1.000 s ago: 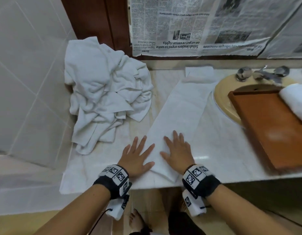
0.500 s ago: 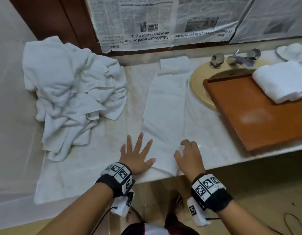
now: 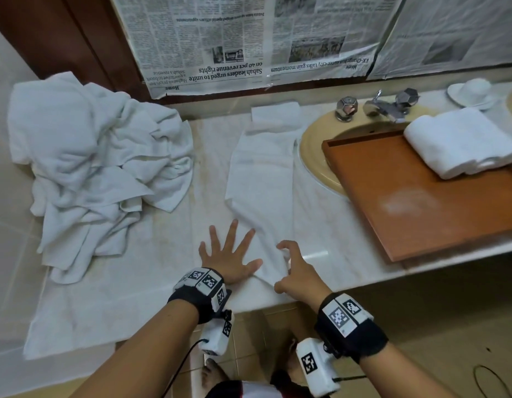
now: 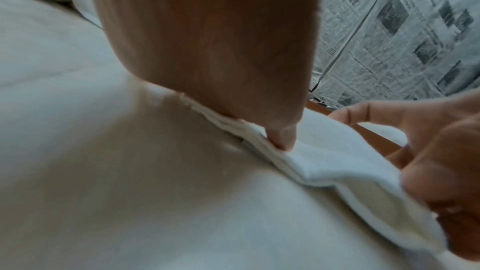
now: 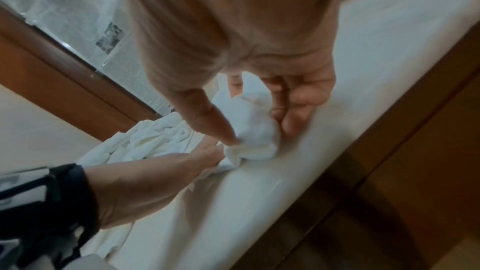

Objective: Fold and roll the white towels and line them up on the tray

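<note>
A white towel folded into a long strip lies on the marble counter, running from the wall to the front edge. My left hand lies flat with spread fingers on the strip's near left edge. In the left wrist view its thumb presses the towel's layered edge. My right hand curls over the near end. In the right wrist view its thumb and fingers pinch a small rolled start of the towel. A rolled white towel lies at the far right of the brown wooden tray.
A heap of unfolded white towels fills the counter's left side. The tray rests across a yellow sink with a chrome tap. Newspaper covers the wall behind. A white dish sits at the far right.
My right hand went from lying flat on the strip to curling over its near end and pinching it into a small roll. The left hand stayed flat. The head view swung left and nearer.
</note>
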`<state>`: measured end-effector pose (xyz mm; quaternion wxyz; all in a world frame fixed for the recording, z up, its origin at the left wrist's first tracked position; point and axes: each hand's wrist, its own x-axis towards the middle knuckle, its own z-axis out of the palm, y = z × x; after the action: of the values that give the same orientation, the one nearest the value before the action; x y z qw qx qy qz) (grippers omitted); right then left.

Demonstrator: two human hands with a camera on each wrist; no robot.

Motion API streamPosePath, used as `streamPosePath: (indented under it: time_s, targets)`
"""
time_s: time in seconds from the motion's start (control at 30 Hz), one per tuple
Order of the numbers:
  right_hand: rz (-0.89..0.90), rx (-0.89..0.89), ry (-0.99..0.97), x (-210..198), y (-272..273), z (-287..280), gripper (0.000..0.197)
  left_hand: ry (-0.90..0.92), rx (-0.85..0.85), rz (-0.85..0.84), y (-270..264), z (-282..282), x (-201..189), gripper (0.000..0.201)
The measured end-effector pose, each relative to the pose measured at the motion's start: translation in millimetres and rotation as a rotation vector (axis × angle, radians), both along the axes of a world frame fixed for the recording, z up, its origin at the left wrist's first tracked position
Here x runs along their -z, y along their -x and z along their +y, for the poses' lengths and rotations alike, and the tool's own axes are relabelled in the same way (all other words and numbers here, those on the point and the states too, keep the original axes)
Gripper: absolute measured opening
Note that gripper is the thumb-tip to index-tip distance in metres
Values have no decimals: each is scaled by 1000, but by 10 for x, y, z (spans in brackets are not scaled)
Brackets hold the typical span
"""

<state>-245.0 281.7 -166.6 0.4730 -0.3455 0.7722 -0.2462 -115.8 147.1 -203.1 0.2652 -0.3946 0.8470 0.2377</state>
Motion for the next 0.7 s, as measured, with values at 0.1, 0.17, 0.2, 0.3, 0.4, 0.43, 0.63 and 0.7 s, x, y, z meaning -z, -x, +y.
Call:
streamPosePath:
  time_s: [0.1, 0.17, 0.2, 0.3, 0.4, 0.43, 0.63, 0.7]
  targets:
    - [-45, -42, 48, -6, 31, 39, 83, 13, -12, 7, -5, 6, 5, 77]
    - [-24, -121, 42, 6, 17, 67, 86, 26, -18, 19, -19, 15, 19, 77]
    - [1, -167, 33, 16, 3, 81, 85, 33, -21, 28, -23, 21, 25, 77]
    - [108, -268, 16, 32, -49, 104, 77, 43, -38, 48, -33, 47, 46, 76]
    - [168, -256, 27, 8, -65, 85, 63, 44, -55, 65, -54, 79, 65, 76]
    - [174, -219, 39, 1, -61, 80, 58, 44, -63, 74, -66, 89, 70, 76]
    - [221, -137, 162, 44, -53, 109, 39, 47, -95, 113, -173, 155, 70, 77]
    - [230, -125, 208, 65, -53, 131, 24, 47, -81, 124, -250, 187, 79, 79]
